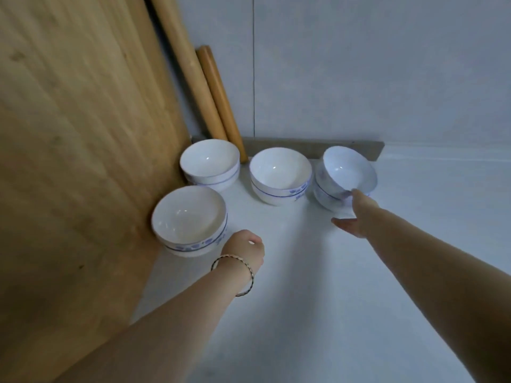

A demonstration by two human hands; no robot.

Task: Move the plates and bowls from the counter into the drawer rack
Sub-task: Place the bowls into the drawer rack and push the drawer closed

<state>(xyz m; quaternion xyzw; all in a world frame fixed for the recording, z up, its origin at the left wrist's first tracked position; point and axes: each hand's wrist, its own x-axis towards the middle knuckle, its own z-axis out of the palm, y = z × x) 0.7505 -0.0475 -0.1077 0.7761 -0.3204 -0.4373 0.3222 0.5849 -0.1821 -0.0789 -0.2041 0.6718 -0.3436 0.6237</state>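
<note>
Four stacks of white bowls with blue flower trim stand on the white counter [318,272]: a back-left stack [209,163], a middle stack [279,174], a right stack [325,199] and a front-left stack [189,221]. The top bowl [349,170] of the right stack is tilted up off the one below. My right hand [356,214] holds it by the near rim with the fingers, thumb spread out to the left. My left hand [244,250], with a bracelet on the wrist, is curled into a loose fist right beside the front-left stack. No drawer rack is in view.
A large wooden board [77,134] leans along the left, close against the two left stacks. Two wooden rolling pins [213,89] lean in the corner behind the bowls. A grey tiled wall [387,64] closes the back, with a grey strip [318,147] at its foot.
</note>
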